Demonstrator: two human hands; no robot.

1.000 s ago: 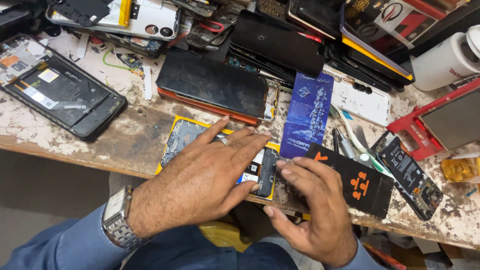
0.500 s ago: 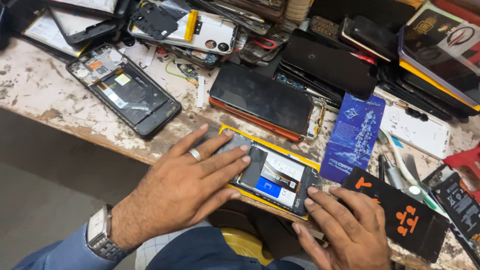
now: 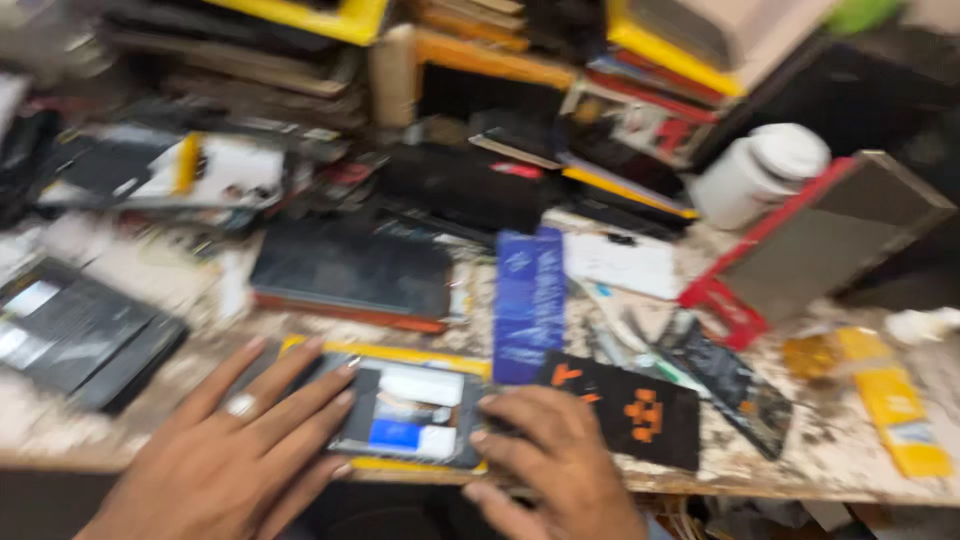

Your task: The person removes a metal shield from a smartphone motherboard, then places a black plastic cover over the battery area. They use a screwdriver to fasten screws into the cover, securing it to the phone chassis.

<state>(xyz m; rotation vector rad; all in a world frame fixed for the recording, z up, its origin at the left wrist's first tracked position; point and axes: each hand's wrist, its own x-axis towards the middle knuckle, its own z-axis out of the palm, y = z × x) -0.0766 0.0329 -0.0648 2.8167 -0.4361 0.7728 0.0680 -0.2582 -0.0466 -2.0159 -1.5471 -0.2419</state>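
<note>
The picture is motion-blurred. An opened phone [image 3: 415,415] lies on a yellow-edged pad [image 3: 405,355] at the near edge of a stained workbench [image 3: 800,450]. My left hand [image 3: 245,450], with a ring on one finger, lies flat with spread fingers on the phone's left end. My right hand [image 3: 555,465] rests on the phone's right end, fingers curled at its edge. A black box with orange marks [image 3: 630,410] sits just right of my right hand, and a blue card [image 3: 527,300] stands behind the phone.
A dark phone with an orange rim [image 3: 350,275] lies behind the pad. An open phone shell [image 3: 85,335] is at left, a white jar [image 3: 755,175] and a red-framed panel [image 3: 810,240] at right, a yellow packet [image 3: 895,395] far right. Stacked boxes fill the back.
The view has swung up and right and turned blurry. Both hands stay on the phone's ends, lower in the picture. The white jar and red-framed panel have come back into sight.
</note>
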